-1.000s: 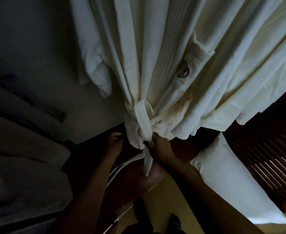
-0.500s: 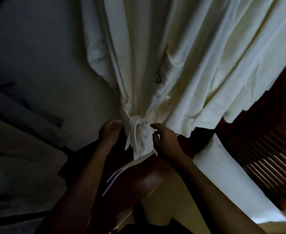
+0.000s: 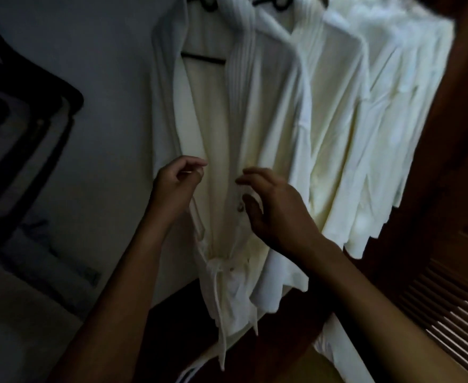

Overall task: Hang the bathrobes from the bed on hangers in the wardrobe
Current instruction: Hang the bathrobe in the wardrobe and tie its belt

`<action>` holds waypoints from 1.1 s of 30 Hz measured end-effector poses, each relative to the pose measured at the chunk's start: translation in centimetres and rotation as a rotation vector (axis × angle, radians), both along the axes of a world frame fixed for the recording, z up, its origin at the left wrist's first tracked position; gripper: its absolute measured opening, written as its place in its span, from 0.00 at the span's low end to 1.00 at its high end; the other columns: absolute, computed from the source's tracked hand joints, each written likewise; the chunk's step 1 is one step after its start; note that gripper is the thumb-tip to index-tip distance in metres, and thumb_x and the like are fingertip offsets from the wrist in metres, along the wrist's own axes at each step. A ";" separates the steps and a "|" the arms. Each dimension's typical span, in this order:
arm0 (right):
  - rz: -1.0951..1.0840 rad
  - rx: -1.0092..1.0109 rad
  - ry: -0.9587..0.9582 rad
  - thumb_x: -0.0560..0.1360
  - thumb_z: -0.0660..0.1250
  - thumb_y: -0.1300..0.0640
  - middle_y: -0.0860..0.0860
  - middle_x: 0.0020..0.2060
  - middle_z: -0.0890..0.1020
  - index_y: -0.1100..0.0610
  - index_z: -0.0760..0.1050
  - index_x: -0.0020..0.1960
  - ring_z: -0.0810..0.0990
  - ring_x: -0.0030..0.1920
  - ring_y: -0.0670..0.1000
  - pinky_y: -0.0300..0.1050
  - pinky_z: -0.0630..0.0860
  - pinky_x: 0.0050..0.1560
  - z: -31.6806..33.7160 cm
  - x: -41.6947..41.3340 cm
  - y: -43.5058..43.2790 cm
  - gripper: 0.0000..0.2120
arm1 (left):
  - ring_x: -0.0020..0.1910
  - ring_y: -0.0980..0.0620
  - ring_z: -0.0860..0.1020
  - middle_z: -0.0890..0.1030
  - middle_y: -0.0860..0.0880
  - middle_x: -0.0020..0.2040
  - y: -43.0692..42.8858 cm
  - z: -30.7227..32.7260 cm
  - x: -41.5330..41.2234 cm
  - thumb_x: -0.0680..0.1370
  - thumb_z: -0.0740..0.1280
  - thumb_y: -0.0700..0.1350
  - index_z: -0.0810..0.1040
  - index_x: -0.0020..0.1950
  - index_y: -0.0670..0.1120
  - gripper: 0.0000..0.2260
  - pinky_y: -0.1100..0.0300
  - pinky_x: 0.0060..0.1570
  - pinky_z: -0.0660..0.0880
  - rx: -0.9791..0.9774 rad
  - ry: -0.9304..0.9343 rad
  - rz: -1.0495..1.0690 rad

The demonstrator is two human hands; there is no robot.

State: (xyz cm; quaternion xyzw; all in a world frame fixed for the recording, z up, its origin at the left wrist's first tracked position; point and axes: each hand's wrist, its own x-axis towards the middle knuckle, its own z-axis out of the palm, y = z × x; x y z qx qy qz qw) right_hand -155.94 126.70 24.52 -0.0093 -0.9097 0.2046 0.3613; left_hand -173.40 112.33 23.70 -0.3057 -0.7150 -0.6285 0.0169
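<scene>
In the dim wardrobe (image 3: 448, 161) the bathrobe (image 3: 227, 128) hangs behind the left hand (image 3: 176, 179), grip unclear, and right hand (image 3: 278, 208), spread empty.

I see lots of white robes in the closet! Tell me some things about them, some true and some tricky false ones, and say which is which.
1. The front bathrobe hangs on a black hanger. True.
2. Its belt is untied and dangling open. False: it is tied in a knot at the waist.
3. The right hand holds a hanger. False: it holds nothing; its fingers are loose, in front of the front bathrobe.
4. More bathrobes hang in a row to the right of the front one. True.
</scene>
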 end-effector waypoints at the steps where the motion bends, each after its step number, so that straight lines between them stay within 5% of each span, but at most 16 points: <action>1: -0.003 0.026 0.025 0.79 0.66 0.60 0.52 0.66 0.78 0.55 0.77 0.66 0.77 0.65 0.53 0.47 0.76 0.60 1.7 0.0 0.1 0.16 | 0.51 0.53 0.82 0.85 0.49 0.50 0.4 1.3 -0.1 0.78 0.69 0.44 0.85 0.51 0.54 0.07 0.54 0.55 0.77 0.005 0.036 -0.019; 7: -0.091 0.203 0.182 0.78 0.65 0.59 0.52 0.63 0.79 0.55 0.76 0.67 0.76 0.63 0.56 0.48 0.74 0.59 10.9 -0.6 1.6 0.17 | 0.51 0.55 0.82 0.85 0.56 0.49 2.7 9.3 -0.6 0.78 0.67 0.43 0.84 0.51 0.54 0.08 0.56 0.53 0.78 0.040 0.286 -0.003; 12: -0.158 0.303 0.253 0.77 0.65 0.61 0.53 0.63 0.78 0.55 0.75 0.68 0.74 0.62 0.57 0.48 0.73 0.57 16.8 -2.7 3.8 0.19 | 0.50 0.57 0.79 0.82 0.52 0.56 5.4 14.7 -2.3 0.75 0.67 0.42 0.81 0.57 0.51 0.12 0.61 0.52 0.77 0.147 0.495 0.199; 15: -0.235 0.404 0.264 0.74 0.66 0.63 0.57 0.62 0.77 0.58 0.74 0.67 0.74 0.60 0.61 0.51 0.73 0.54 18.9 -4.7 5.3 0.21 | 0.63 0.49 0.75 0.74 0.46 0.67 6.6 17.3 -4.4 0.76 0.67 0.42 0.71 0.72 0.47 0.23 0.59 0.62 0.72 0.200 0.546 0.418; 19: -0.312 0.351 0.139 0.78 0.66 0.59 0.60 0.64 0.76 0.60 0.69 0.70 0.76 0.61 0.63 0.54 0.75 0.51 20.2 -6.8 6.7 0.21 | 0.76 0.43 0.65 0.67 0.45 0.78 8.5 19.8 -7.8 0.82 0.64 0.47 0.62 0.80 0.48 0.27 0.46 0.73 0.61 -0.033 0.505 0.472; 24: -0.298 0.330 0.029 0.77 0.64 0.65 0.59 0.52 0.83 0.60 0.75 0.62 0.81 0.52 0.63 0.48 0.75 0.42 21.4 -7.6 7.8 0.14 | 0.60 0.42 0.80 0.83 0.46 0.62 9.5 21.6 -11.3 0.82 0.62 0.46 0.80 0.67 0.51 0.15 0.50 0.56 0.75 -0.101 0.688 0.502; 28: -0.289 0.147 0.037 0.71 0.65 0.66 0.55 0.49 0.85 0.57 0.79 0.64 0.83 0.52 0.58 0.45 0.77 0.48 22.1 -7.7 8.5 0.21 | 0.53 0.41 0.81 0.84 0.40 0.53 10.6 23.2 -10.4 0.83 0.63 0.45 0.82 0.55 0.41 0.11 0.59 0.43 0.65 0.093 0.477 0.450; 33: -0.281 0.157 0.045 0.71 0.66 0.66 0.55 0.47 0.84 0.56 0.81 0.62 0.81 0.51 0.59 0.43 0.73 0.45 22.7 -7.6 9.4 0.21 | 0.50 0.41 0.82 0.85 0.40 0.48 12.9 26.8 -9.0 0.80 0.63 0.47 0.79 0.42 0.44 0.11 0.55 0.43 0.72 0.066 0.359 0.343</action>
